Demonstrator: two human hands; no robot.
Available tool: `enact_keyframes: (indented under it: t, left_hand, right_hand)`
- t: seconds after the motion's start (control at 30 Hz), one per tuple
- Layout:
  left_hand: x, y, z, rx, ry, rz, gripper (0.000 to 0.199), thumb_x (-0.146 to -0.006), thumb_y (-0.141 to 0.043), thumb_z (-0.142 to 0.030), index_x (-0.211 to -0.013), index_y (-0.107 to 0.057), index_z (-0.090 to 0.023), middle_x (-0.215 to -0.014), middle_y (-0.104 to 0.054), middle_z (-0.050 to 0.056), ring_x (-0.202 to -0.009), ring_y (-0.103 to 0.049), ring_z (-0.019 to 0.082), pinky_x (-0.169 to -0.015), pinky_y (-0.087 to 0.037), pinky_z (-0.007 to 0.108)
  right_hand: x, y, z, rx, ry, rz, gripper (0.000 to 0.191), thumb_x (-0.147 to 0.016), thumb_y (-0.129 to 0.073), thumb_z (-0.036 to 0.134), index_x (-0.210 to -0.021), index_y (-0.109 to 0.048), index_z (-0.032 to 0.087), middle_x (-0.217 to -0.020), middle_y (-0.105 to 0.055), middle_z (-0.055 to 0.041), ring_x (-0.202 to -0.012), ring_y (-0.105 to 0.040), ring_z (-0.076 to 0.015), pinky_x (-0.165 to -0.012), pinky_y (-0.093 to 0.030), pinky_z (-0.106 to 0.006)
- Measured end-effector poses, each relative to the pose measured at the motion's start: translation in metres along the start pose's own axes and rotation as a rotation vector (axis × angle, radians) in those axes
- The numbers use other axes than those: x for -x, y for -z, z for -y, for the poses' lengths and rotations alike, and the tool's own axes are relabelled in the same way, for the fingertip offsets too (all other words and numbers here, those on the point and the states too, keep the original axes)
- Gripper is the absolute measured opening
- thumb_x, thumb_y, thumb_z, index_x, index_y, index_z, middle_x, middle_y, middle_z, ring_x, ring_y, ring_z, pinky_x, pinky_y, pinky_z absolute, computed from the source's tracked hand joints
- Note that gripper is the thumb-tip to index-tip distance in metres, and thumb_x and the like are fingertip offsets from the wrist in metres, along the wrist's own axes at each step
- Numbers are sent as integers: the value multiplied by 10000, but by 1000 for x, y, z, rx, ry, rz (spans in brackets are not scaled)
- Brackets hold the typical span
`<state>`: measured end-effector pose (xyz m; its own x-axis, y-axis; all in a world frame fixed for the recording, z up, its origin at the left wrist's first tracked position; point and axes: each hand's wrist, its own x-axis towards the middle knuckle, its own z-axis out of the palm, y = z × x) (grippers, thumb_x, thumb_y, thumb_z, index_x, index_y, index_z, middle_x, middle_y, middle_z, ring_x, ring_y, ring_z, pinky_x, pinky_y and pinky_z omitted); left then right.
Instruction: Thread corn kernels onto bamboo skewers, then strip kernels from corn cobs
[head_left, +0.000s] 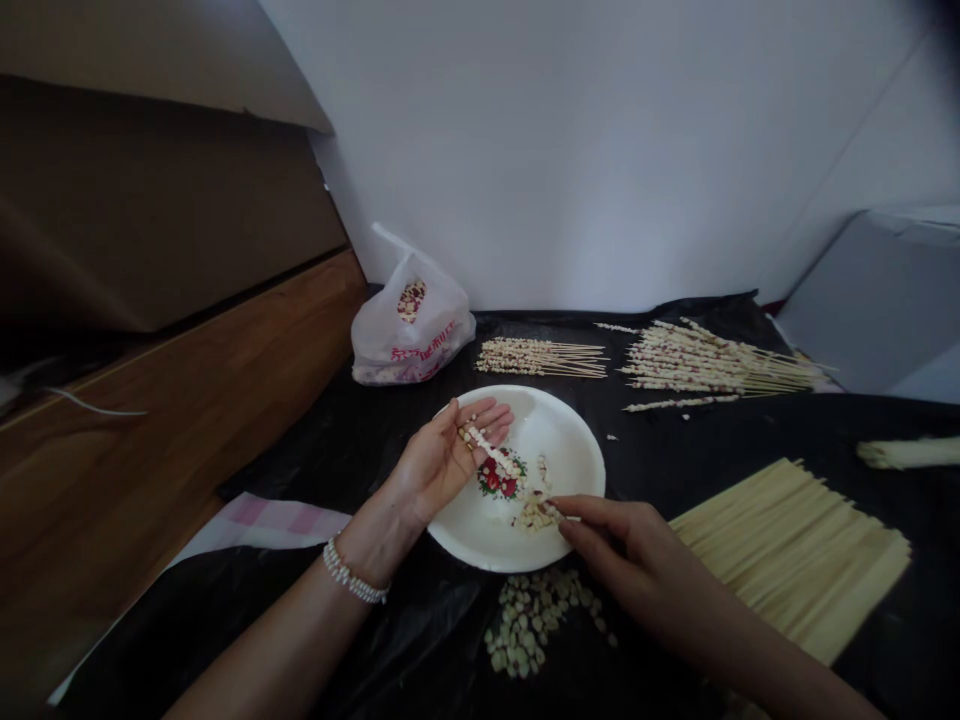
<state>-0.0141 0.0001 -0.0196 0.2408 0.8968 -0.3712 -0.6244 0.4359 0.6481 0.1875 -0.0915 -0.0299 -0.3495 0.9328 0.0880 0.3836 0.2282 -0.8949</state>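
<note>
My left hand (444, 465) is turned palm up with its fingers stretched out. A thin skewer (493, 450) strung with small cream-coloured pieces lies across these fingers, slanting down over the bowl. At the lower end, in line with the skewer, my right hand (604, 535) pinches with thumb and forefinger; its grip on the stick is partly hidden. Loose cream pieces (531, 518) lie in the white bowl (589, 445) beside the right fingertips. Red flowers (496, 478) decorate the bowl's bottom.
Pale round pieces (519, 630) lie in front of the bowl. Bare sticks (802, 545) are spread at right. Behind are a smaller bundle of strung skewers (517, 357), a larger one (675, 360) and a plastic bag (412, 335). Black sheeting (322, 440) covers the surface below a white wall.
</note>
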Motion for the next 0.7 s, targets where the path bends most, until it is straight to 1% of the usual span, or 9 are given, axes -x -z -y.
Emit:
enact_keyframes:
  t: [0.1, 0.2, 0.3, 0.37, 0.5, 0.7]
  left_hand:
    - [0, 0, 0, 7, 1, -1, 451, -990, -330, -287, -1295, -502, -2, -1202, -630, 244, -1127, -621, 264, -972, -499, 365]
    - [-1, 1, 2, -13, -34, -15, 381, -966, -384, -182, -1303, -494, -39, -1220, -629, 230, -1111, -635, 252, -960, -512, 360]
    - [-1, 2, 3, -43, -74, -38, 388, -931, -417, -88, -1314, -469, -52, -1227, -624, 240, -1096, -648, 259, -948, -521, 361]
    - [-1, 1, 4, -57, -83, -39, 373, -934, -423, -97, -1299, -476, -46, -1230, -619, 251, -1097, -647, 268, -949, -521, 368]
    - [-1, 2, 4, -81, -94, -16, 337, -957, -426, -178, -1254, -526, -53, -1248, -613, 243, -1127, -627, 270, -974, -505, 383]
    - [1, 3, 5, -98, -122, -11, 374, -980, -393, -258, -1254, -554, -60, -1223, -635, 224, -1124, -624, 257, -974, -499, 388]
  right_hand:
    - [1, 0, 0, 19, -19, 18, 327, -926, -466, 329, -1108, -726, 248, -946, -759, -58, -819, -691, -216, -717, -544, -337]
    - [2, 1, 0, 37, -39, 24, 325, -920, -475, 331, -1111, -721, 238, -954, -757, -62, -845, -689, -223, -752, -535, -360]
    - [1, 0, -1, 31, -46, 27, 316, -915, -483, 322, -1093, -728, 234, -943, -757, -65, -846, -690, -220, -756, -533, -356]
    - [1, 0, -1, 28, -44, 31, 316, -920, -477, 328, -1082, -732, 237, -916, -758, -64, -832, -690, -216, -735, -534, -347]
    - [0, 0, -1, 40, -34, 29, 310, -921, -475, 329, -1063, -739, 252, -874, -757, -59, -818, -690, -217, -714, -533, -345]
    - [1, 0, -1, 32, -36, 35, 305, -914, -481, 317, -1060, -741, 254, -872, -758, -59, -833, -692, -221, -734, -538, -352]
